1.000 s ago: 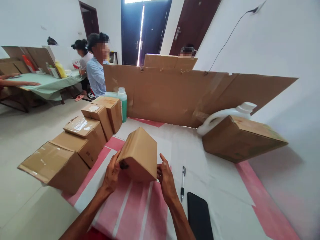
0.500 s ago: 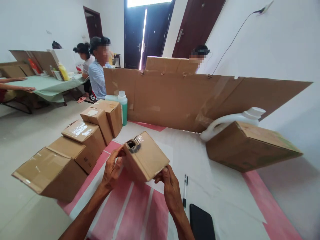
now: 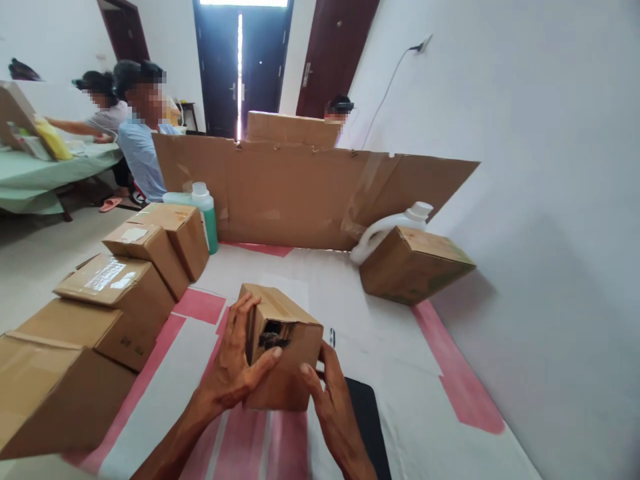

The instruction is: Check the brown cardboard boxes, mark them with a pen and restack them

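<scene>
A small cardboard box (image 3: 293, 390) is between my hands over the table, with a ragged dark hole in the face turned towards me. Something dark shows inside the hole, too unclear to name. My left hand (image 3: 233, 370) grips the left side, fingers over the upper edge and thumb beside the hole. On the right side, my right hand (image 3: 334, 407) holds the box with its thumb in front and its fingers partly hidden behind. A black phone (image 3: 369, 417) lies beside my right wrist, and a pen (image 3: 332, 338) is partly covered by that hand.
Several cardboard boxes (image 3: 143, 287) line the left side, with a green liquid bottle (image 3: 209, 223) behind them. A cardboard panel (image 3: 285, 200) stands across the back. At right are a white jug (image 3: 395, 222) and a larger box (image 3: 400, 270). Other people sit beyond.
The box has been turned so its holed face now points towards me. Both hands have shifted their hold, the left thumb coming to the front. The camera view has swung right.
</scene>
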`<action>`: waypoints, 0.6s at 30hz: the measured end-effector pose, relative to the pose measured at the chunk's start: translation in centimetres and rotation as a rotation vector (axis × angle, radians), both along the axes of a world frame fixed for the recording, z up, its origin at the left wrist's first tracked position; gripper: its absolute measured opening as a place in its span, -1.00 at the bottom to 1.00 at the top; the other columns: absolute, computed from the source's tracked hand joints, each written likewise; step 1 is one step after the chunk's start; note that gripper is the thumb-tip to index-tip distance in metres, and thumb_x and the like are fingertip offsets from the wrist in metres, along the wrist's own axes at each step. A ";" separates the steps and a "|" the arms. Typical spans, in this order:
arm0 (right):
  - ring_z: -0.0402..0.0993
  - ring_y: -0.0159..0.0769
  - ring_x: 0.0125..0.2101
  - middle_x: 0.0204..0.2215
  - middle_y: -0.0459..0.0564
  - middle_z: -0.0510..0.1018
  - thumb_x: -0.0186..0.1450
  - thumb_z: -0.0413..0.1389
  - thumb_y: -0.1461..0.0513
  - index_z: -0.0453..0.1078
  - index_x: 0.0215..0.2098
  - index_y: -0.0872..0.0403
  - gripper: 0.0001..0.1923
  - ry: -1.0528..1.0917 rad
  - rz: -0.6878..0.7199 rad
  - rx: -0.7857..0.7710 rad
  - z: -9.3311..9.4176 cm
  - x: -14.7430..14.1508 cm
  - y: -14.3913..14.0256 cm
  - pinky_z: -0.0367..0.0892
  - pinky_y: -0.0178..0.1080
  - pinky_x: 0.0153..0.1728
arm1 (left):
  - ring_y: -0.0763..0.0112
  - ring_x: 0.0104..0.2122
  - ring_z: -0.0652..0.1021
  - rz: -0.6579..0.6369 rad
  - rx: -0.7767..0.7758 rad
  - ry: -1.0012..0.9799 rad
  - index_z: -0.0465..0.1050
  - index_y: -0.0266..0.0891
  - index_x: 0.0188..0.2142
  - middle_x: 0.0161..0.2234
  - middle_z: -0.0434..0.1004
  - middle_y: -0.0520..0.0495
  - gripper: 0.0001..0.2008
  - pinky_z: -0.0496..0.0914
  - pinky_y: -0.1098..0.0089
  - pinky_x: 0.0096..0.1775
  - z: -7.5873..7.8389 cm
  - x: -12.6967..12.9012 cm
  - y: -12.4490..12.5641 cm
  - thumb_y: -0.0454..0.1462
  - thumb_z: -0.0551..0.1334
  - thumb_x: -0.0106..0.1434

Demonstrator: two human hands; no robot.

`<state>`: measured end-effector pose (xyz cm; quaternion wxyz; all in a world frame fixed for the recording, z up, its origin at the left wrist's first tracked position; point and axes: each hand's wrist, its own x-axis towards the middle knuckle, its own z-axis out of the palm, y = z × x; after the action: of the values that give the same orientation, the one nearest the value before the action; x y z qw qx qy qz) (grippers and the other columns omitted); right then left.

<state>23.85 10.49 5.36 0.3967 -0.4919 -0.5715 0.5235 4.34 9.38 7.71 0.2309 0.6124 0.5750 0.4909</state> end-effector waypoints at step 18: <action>0.42 -0.07 0.18 0.20 0.01 0.49 0.40 0.13 -0.06 0.27 0.30 -0.06 -0.42 0.108 -0.166 0.075 2.0 -1.9 1.5 0.31 -0.04 0.23 | -0.03 0.30 0.31 -0.031 -0.199 -0.158 0.11 0.08 0.34 0.34 0.19 -0.12 -0.29 0.19 -0.09 0.33 0.5 1.0 1.4 0.07 0.29 0.29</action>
<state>21.92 11.94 7.33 0.4869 -0.4935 -0.5257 0.4929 5.34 10.79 8.23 0.3429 0.5545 0.5915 0.4745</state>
